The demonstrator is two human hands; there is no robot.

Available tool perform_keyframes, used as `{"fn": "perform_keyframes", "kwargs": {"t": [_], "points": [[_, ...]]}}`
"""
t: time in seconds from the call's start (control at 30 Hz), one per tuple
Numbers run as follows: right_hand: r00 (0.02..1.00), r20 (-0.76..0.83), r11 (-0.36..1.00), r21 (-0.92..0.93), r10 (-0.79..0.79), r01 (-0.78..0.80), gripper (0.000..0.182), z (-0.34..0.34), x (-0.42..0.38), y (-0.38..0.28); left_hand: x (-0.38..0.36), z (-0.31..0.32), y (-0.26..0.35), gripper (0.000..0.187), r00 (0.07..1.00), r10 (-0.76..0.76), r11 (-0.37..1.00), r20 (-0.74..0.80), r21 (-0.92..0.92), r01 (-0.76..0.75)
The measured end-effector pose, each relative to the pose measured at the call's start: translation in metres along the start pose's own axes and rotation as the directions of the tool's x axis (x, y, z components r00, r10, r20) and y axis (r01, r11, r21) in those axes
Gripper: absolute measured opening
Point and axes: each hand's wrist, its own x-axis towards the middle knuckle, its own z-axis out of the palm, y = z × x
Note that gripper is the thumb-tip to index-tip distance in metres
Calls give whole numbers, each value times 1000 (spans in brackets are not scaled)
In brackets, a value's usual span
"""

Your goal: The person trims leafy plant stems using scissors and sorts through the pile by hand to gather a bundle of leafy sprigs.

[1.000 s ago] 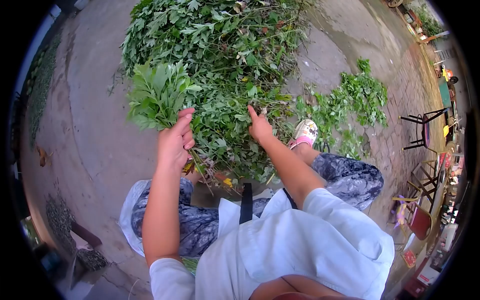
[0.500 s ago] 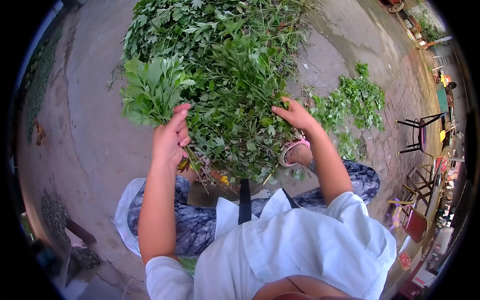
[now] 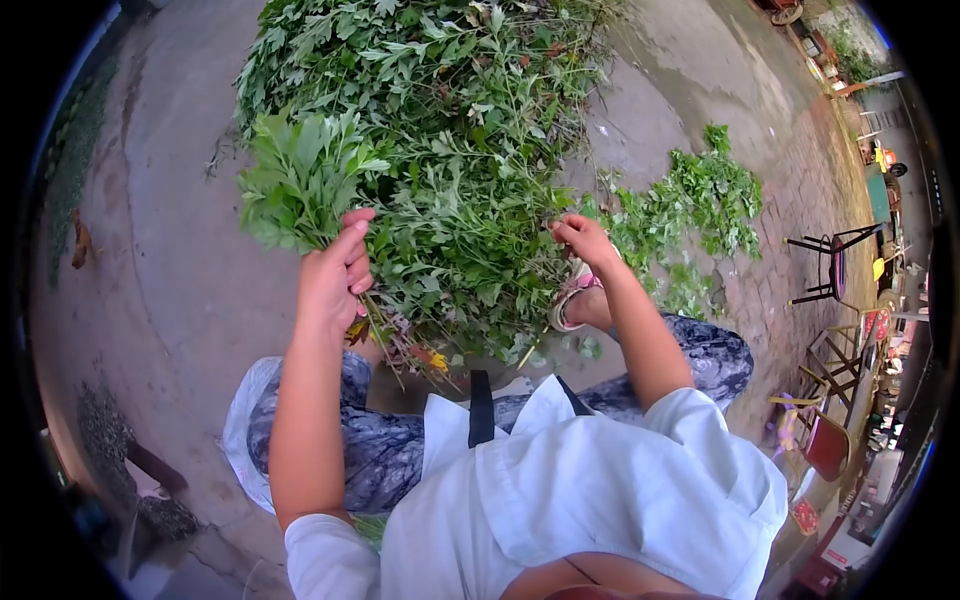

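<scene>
My left hand (image 3: 335, 275) is closed around the stems of a bunch of broad, light green leafy sprigs (image 3: 300, 185). The leaves fan out above the fist, and thin stems poke out below it. Beside the bunch lies a large heap of cut leafy plants (image 3: 450, 190). At the heap's right edge, my right hand (image 3: 587, 242) has its thumb and fingers drawn together in a pinch. What sits between those fingertips, if anything, is too small to make out.
Loose green leaves (image 3: 715, 195) lie spread on the paving to the right. My sandalled foot (image 3: 580, 300) rests close to the heap under the right hand. Chairs (image 3: 835, 265) and a red-seated chair (image 3: 828, 445) stand along the far right. Yellowed leaves (image 3: 432, 358) lie at the heap's near edge.
My right hand has drawn back slightly towards me, and its fingers have curled in from a more stretched grip. Foliage beside it has shifted. The left hand still holds its bunch.
</scene>
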Motion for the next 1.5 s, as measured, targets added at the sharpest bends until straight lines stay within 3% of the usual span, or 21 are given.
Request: {"fn": "perform_keyframes", "kwargs": {"t": [0.07, 0.1, 0.17, 0.23, 0.3, 0.37, 0.43, 0.57, 0.63, 0.7, 0.77, 0.83, 0.87, 1.0, 1.07, 1.1, 1.13, 1.17, 1.23, 1.4, 1.5], "points": [[995, -97, 997, 72, 11, -4, 27, -3, 5, 13, 2, 0, -1, 20, 1000, -2, 1000, 10, 2, 2], [959, -240, 962, -261, -148, 83, 28, 0, 4, 17, 2, 0, -1, 20, 1000, -5, 1000, 9, 2, 5], [790, -310, 574, -817, -528, 63, 35, 9, -1, 26, 1, 2, 0, 20, 1000, -18, 1000, -1, 4, 18], [767, -339, 549, -836, -544, 20, 39, 24, -15, 12, 0, 3, 0, 21, 1000, -22, 1000, -2, 8, 22], [699, -213, 466, -864, -683, 191, 33, 34, -18, 8, 0, 4, 0, 21, 1000, -23, 1000, -2, 13, 23], [721, -130, 443, -857, -681, 264, 20, 48, -17, 6, 0, 5, 0, 21, 1000, -24, 1000, -1, 18, 24], [834, -16, 586, -719, -551, 373, 14, 67, -9, 12, 1, 6, -2, 20, 1000, -26, 999, 2, 22, 26], [924, 74, 648, -692, -374, 317, 19, 99, -6, 3, 0, 6, -2, 20, 1000, -20, 1000, 11, 18, 20], [978, 167, 324, -925, -126, 200, 24, 112, -7, 6, 0, 6, -1, 20, 1000, -26, 999, 9, 20, 25], [986, 144, 315, -935, -89, 165, 27, 118, -6, 18, -1, 4, -1, 20, 999, -30, 999, 12, 19, 29], [963, 237, 551, -790, -128, 268, 26, 116, -5, 26, 0, 1, -2, 20, 1000, -28, 1000, 13, 12, 27], [926, 337, 965, -136, -168, 224, 18, 111, -4, 14, -2, -1, -1, 19, 1000, -20, 1000, 3, 14, 20], [932, 360, 993, 117, -43, 0, 13, 99, -14, -3, -3, -3, -2, 19, 1000, -13, 1000, -5, 18, 13], [918, 328, 857, 514, -224, 25, 13, 62, -33, -42, 0, -12, -3, 19, 1000, -9, 1000, 10, 15, 9], [909, 418, 1000, 25, -9, -2, 15, 53, -29, -39, -1, -13, -3, 20, 1000, -4, 1000, 9, 10, 4], [909, 418, 1000, 23, -7, -3, 15, 57, -25, -29, -1, -12, -3, 20, 1000, -5, 1000, 9, 9, 4], [893, 445, 908, -342, -69, 241, 17, 67, -18, -10, -1, -11, -3, 20, 1000, -11, 1000, 3, 5, 11], [863, 492, 634, -634, -111, 443, 20, 78, -12, 9, -2, -11, -3, 20, 1000, -17, 1000, -2, 2, 17], [946, 287, 397, -859, -152, 324, 25, 105, -10, 44, 0, -12, -5, 20, 1000, -16, 1000, 17, 24, 15], [891, 267, 169, -923, -368, 346, 15, 125, -6, 75, -1, -11, -5, 21, 999, -16, 999, 42, 50, 14], [912, 177, 173, -951, -371, 255, 12, 126, -3, 75, -2, -9, -4, 22, 999, -24, 999, 31, 47, 23]]}}
